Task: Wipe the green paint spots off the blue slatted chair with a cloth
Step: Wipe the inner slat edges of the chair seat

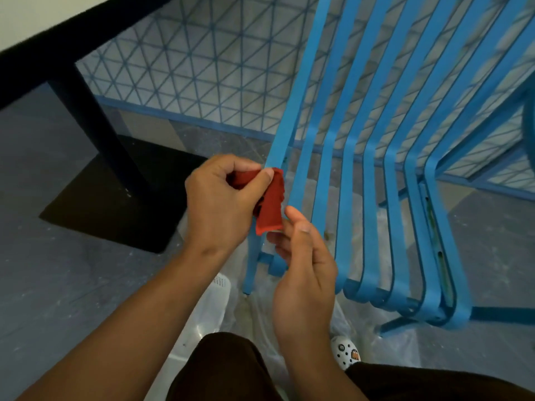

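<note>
A blue slatted chair [373,175] fills the right half of the frame, its flat, smooth painted strips running down from the upper right, bending at the seat and curling under in rounded loops at the lower right. Dull green paint streaks [440,256] run along the narrow edge between the two rightmost slats, at mid-right.

At the centre of the frame the left hand [223,204] is curled into a loose fist around the top of a red cloth [270,204], thumb pressed over the bunched fabric. The cloth is soft and matte, folded into a narrow strip that hangs down against the leftmost slat. Just below it, the right hand [304,264] is held with relaxed, slightly bent fingers, its thumb and fingertips at the lower hem of the cloth; whether they actually pinch it I cannot tell.

Behind the chair, in the upper centre, stands a blue wire mesh panel [185,70] of triangular cells. A black table leg [95,123] on a flat square base occupies the upper left. The floor is grey and speckled, with crinkled clear plastic sheeting [260,311] under the chair. At the bottom edge are dark trousers and a white perforated clog [347,354] with small charms.
</note>
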A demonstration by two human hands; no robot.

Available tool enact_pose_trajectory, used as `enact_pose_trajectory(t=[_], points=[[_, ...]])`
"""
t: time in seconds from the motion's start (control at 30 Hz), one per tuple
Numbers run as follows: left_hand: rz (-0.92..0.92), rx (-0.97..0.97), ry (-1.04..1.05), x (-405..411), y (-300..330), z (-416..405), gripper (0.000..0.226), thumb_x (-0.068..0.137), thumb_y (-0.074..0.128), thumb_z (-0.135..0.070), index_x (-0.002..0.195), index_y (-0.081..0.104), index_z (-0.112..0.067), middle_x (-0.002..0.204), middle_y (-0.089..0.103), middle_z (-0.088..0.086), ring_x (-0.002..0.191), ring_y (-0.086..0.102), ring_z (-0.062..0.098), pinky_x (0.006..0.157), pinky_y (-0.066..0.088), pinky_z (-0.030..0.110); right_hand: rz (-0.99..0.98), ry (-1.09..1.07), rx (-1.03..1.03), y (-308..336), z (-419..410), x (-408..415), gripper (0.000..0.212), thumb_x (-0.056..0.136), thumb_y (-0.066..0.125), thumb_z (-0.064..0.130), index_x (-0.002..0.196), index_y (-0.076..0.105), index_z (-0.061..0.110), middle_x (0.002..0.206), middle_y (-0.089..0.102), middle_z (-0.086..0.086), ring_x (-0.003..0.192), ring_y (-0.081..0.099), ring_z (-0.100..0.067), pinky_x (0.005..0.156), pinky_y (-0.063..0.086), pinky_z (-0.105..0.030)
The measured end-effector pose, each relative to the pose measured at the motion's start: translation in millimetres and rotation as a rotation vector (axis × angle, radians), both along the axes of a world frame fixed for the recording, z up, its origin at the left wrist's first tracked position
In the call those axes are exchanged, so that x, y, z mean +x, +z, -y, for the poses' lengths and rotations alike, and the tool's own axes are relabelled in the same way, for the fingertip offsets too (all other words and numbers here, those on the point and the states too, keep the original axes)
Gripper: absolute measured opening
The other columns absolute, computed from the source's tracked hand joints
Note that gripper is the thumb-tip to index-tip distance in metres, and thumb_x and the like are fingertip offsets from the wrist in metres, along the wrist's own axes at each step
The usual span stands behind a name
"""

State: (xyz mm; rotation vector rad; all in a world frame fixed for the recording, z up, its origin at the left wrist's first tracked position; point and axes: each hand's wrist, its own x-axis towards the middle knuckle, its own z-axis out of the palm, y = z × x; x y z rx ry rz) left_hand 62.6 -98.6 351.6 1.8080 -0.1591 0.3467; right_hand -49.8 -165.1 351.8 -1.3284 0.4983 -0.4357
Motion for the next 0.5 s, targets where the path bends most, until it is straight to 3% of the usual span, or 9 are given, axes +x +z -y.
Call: enact_pose_trajectory(t=[0.1, 0.2, 0.27, 0.33, 0.4, 0.5], points=[[-0.025, 0.039, -0.022, 24.2, 23.0, 18.8, 0.012, 0.08, 0.084, -0.025, 0.078, 0.072, -0.022, 0.068, 0.067, -0.015, 0.06, 0.06, -0.008, 0.063, 0.045, 0.007, 0.067, -0.041, -0.061, 14.0, 11.4, 5.3, 0.044, 0.094, 0.045, 0.042, 0.125, 0.068, 0.021, 0.112, 0.074, 0.008, 0.105, 0.069, -0.008, 0.096, 0.053, -0.02], [-0.025, 0.125, -0.052, 41.5, 33.2, 30.0, 0.012, 0.08, 0.082, -0.025, 0.077, 0.071, -0.023, 0.065, 0.064, -0.016, 0.058, 0.058, -0.006, 0.061, 0.05, 0.016, 0.12, -0.052, -0.093, 24.1, 29.1, 9.8, 0.031, 0.1, 0.052, 0.028, 0.125, 0.067, 0.018, 0.098, 0.075, 0.015, 0.083, 0.067, 0.003, 0.082, 0.056, -0.014], [0.004, 0.189, -0.061, 39.6, 33.9, 29.1, 0.012, 0.082, 0.08, -0.029, 0.083, 0.07, -0.023, 0.07, 0.065, -0.016, 0.063, 0.06, -0.005, 0.066, 0.052, 0.017, 0.127, -0.028, -0.137, 26.9, 41.2, 10.6, 0.027, 0.102, 0.054, 0.02, 0.126, 0.066, 0.019, 0.105, 0.075, 0.015, 0.094, 0.068, 0.003, 0.089, 0.055, -0.016], [0.034, 0.203, -0.065, 29.4, 31.3, 25.5, 0.018, 0.084, 0.079, -0.032, 0.091, 0.066, -0.022, 0.075, 0.064, -0.017, 0.07, 0.061, -0.007, 0.066, 0.047, 0.009, 0.115, 0.006, -0.202, 25.8, 52.8, 10.5, 0.028, 0.102, 0.057, 0.019, 0.128, 0.065, 0.02, 0.117, 0.072, 0.011, 0.111, 0.066, 0.0, 0.098, 0.051, -0.019], [0.046, 0.19, -0.048, 19.0, 26.9, 22.1, 0.021, 0.084, 0.08, -0.032, 0.089, 0.063, -0.02, 0.074, 0.063, -0.017, 0.07, 0.06, -0.012, 0.065, 0.043, 0.004, 0.091, 0.03, -0.246, 22.7, 63.4, 12.0, 0.028, 0.101, 0.058, 0.018, 0.129, 0.065, 0.02, 0.119, 0.071, 0.011, 0.114, 0.064, 0.001, 0.097, 0.05, -0.018], [0.066, 0.202, -0.013, 23.5, 24.0, 23.3, 0.02, 0.083, 0.08, -0.032, 0.082, 0.065, -0.019, 0.07, 0.063, -0.015, 0.065, 0.059, -0.006, 0.063, 0.043, 0.007, 0.061, 0.04, -0.293, 19.4, 78.1, 14.5, 0.027, 0.101, 0.059, 0.018, 0.128, 0.066, 0.023, 0.116, 0.071, 0.015, 0.113, 0.064, 0.002, 0.095, 0.05, -0.018]])
